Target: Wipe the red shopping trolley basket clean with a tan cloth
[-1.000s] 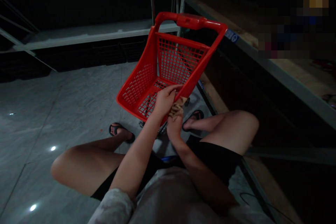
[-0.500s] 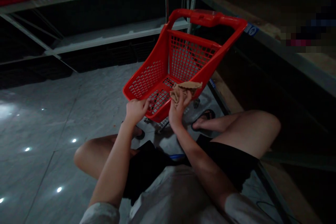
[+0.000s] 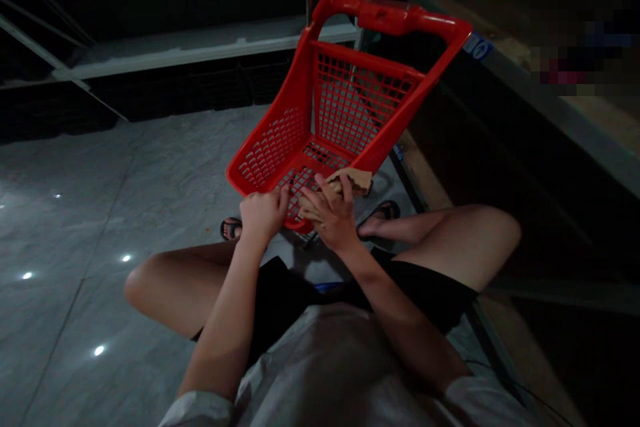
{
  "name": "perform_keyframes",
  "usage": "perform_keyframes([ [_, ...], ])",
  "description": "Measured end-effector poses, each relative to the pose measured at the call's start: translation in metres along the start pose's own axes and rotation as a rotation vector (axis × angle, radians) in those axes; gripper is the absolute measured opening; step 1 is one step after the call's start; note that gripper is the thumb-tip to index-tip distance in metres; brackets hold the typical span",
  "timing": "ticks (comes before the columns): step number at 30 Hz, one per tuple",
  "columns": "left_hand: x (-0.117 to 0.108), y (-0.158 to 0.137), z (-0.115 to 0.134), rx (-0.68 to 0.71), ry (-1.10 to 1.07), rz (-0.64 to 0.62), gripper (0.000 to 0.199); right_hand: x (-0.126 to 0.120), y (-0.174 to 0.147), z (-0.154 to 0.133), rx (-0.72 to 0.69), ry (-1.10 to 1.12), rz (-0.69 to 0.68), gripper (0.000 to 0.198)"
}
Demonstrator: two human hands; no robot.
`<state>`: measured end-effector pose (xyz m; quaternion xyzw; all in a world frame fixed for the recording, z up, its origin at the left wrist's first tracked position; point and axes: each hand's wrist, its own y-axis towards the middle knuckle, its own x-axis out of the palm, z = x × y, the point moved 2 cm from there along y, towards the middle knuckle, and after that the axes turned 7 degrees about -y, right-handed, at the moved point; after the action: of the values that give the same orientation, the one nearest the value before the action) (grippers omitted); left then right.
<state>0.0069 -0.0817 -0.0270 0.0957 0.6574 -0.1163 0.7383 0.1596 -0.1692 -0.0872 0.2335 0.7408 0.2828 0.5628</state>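
Observation:
A red plastic shopping cart [image 3: 383, 73] with grid walls stands between my feet, its handle on the far side. My left hand [image 3: 265, 210] is closed over the near rim of the basket, at the left. A crumpled brown cloth [image 3: 357, 180] is under my right hand [image 3: 333, 213], which presses it against the near right rim with its fingers partly spread around it. Part of the cloth sticks out beyond the fingertips. The palm side of both hands is hidden.
Behind the cart runs a white metal shelf [image 3: 200, 50] with dark crates below it. A wooden-decked rack [image 3: 525, 60] stands close on the right. Grey floor [image 3: 165, 167] with light reflections lies to the left.
My right hand has slid left and nearer along the rim with the cloth, towards my left hand. My left hand stays on the rim. The view has shifted slightly.

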Motion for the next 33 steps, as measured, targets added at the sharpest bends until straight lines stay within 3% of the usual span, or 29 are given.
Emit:
perform_keyframes([
  [3, 0.003, -0.009, 0.021, 0.004, -0.018, 0.007, 0.063, -0.011, 0.024, 0.045, 0.034, 0.042, -0.026, 0.037],
  [6, 0.007, -0.014, 0.045, 0.047, -0.041, 0.016, 0.063, -0.012, 0.047, 0.097, 0.116, 0.083, -0.033, 0.043],
  [8, 0.010, -0.015, 0.060, 0.131, -0.060, 0.020, 0.064, -0.009, 0.061, 0.127, 0.155, 0.106, -0.042, 0.045],
  [11, 0.013, -0.016, 0.076, 0.382, -0.093, 0.020, 0.059, -0.010, 0.074, 0.151, 0.157, 0.129, -0.051, 0.044],
  [14, 0.015, -0.014, 0.071, 0.550, -0.127, 0.111, 0.052, -0.020, 0.064, 0.135, 0.132, 0.181, -0.076, 0.038],
  [17, 0.017, -0.008, 0.052, 0.499, -0.128, 0.260, 0.050, -0.033, 0.031, 0.091, 0.127, 0.252, -0.120, 0.031],
  [21, 0.027, 0.003, 0.034, 0.392, -0.112, 0.329, 0.054, -0.037, -0.004, 0.043, 0.133, 0.301, -0.169, 0.028],
  [28, 0.037, 0.023, 0.022, 0.286, -0.119, 0.377, 0.055, -0.015, 0.023, 0.056, -0.032, 0.235, -0.264, 0.034],
  [33, 0.036, 0.033, 0.027, 0.230, -0.125, 0.375, 0.054, -0.010, 0.058, 0.064, 0.052, 0.127, -0.334, 0.037],
])
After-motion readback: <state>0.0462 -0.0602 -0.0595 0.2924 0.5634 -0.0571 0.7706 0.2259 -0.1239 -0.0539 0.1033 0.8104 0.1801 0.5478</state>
